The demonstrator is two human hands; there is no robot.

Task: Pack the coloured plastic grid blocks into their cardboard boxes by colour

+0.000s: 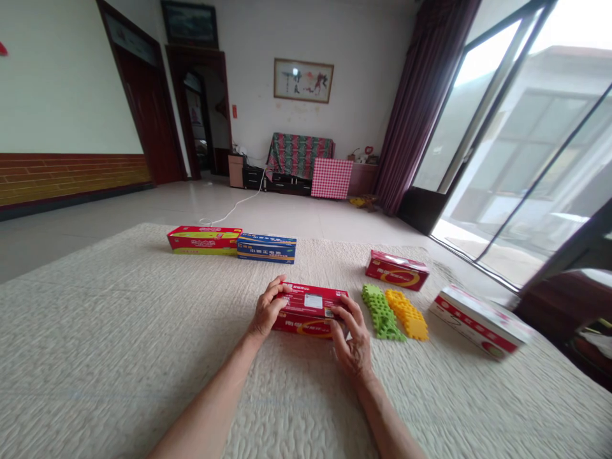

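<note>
Red box (312, 307) lying lengthwise left to right, printed side facing person

glossy printed red cardboard box (306, 310), matt green and yellow plastic pieces (396, 313), rough quilted cream cloth (157, 357)

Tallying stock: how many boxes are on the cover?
5: red box between left hand and right hand; red-yellow box and blue box, back left; another red box, white box, right.

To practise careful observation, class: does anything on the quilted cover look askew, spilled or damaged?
The white-and-red box at right looks most askew, slanting well away from the line of the blue box. The held red box looks undamaged, and no spill shows.
</note>
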